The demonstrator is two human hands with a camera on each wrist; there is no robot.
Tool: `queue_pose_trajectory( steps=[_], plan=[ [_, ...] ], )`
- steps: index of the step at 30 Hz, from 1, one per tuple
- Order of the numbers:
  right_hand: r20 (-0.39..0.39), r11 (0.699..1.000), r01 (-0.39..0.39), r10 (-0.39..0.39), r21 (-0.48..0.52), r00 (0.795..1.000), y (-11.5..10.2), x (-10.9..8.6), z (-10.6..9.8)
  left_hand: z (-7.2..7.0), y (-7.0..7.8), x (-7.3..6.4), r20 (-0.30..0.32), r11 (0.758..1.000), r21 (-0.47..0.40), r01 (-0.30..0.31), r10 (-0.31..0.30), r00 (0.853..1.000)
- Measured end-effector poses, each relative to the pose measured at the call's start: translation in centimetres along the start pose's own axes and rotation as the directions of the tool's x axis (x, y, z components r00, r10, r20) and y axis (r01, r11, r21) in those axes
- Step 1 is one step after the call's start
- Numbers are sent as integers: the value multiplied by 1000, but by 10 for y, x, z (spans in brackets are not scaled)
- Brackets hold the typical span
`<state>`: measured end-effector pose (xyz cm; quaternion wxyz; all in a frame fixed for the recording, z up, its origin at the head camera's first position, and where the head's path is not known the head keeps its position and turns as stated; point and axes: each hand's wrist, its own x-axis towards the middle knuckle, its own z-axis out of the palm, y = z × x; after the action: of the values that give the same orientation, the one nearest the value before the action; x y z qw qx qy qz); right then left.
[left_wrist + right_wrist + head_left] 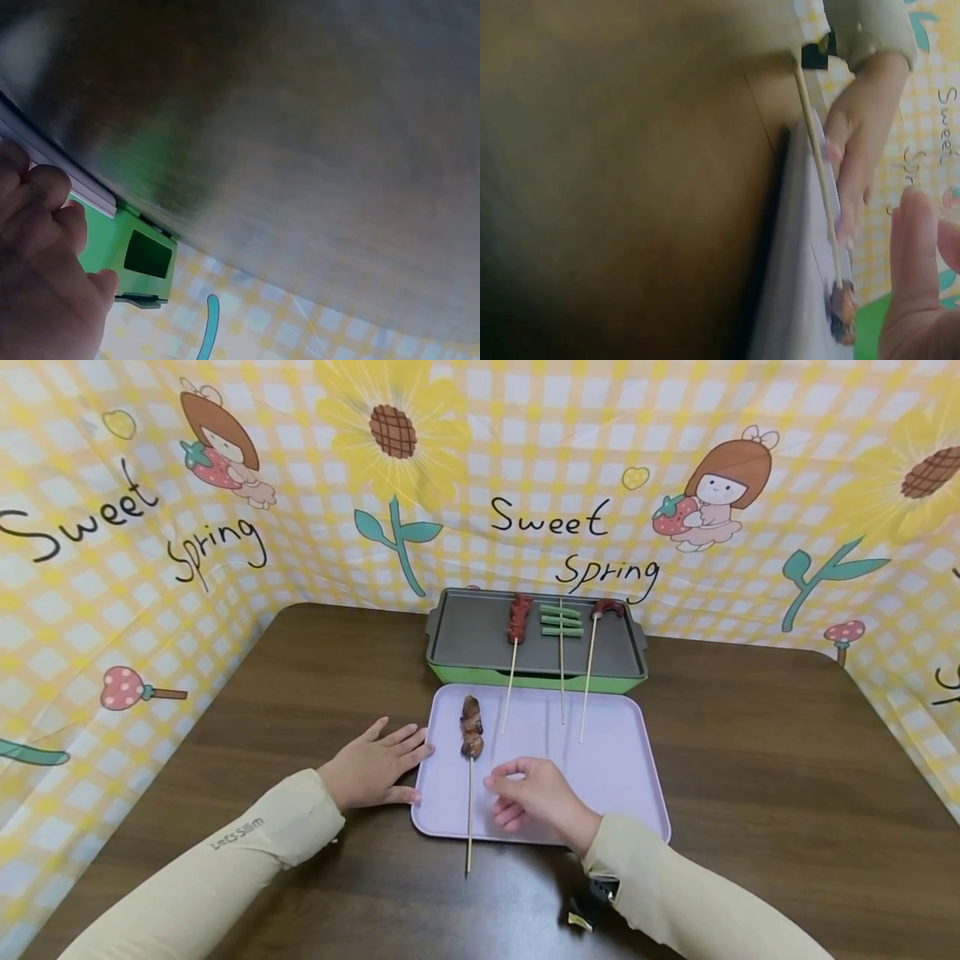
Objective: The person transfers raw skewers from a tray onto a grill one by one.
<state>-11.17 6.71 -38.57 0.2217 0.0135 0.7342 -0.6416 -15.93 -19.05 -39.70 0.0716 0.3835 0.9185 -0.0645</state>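
A lilac tray (pixel 607 777) lies on the table. My left hand (pixel 375 762) rests beside it, fingers spread and their tips at its left rim. Over the tray's front part hovers my right hand (pixel 542 795), loosely bent, thumb and forefinger close together with nothing seen between them. Just left of it a skewer of browned meat chunks (pixel 472 728) lies on the tray, its stick running past the front rim. In the right wrist view the same meat skewer (pixel 843 307) slants along the tray (pixel 795 285), apart from the fingers (pixel 915 247).
Behind the tray stands a green grill with a dark plate (pixel 472 631). On it lie a red meat skewer (pixel 517 618), a green vegetable skewer (pixel 562 620) and a skewer with a curled dark-red piece (pixel 607 607), their sticks reaching over the tray. A patterned cloth (pixel 465 543) hangs behind.
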Motion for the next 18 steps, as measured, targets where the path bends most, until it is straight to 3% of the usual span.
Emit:
queue_pose_trajectory(
  steps=[9,18],
  plan=[
    [136,995,-84,76,52,988,21,-17,17,-3,2,-1,11,1000,4,4,-4,1000],
    [173,992,-123,120,5,978,24,-21,28,-6,3,-2,6,1000,13,7,-7,1000]
  ],
)
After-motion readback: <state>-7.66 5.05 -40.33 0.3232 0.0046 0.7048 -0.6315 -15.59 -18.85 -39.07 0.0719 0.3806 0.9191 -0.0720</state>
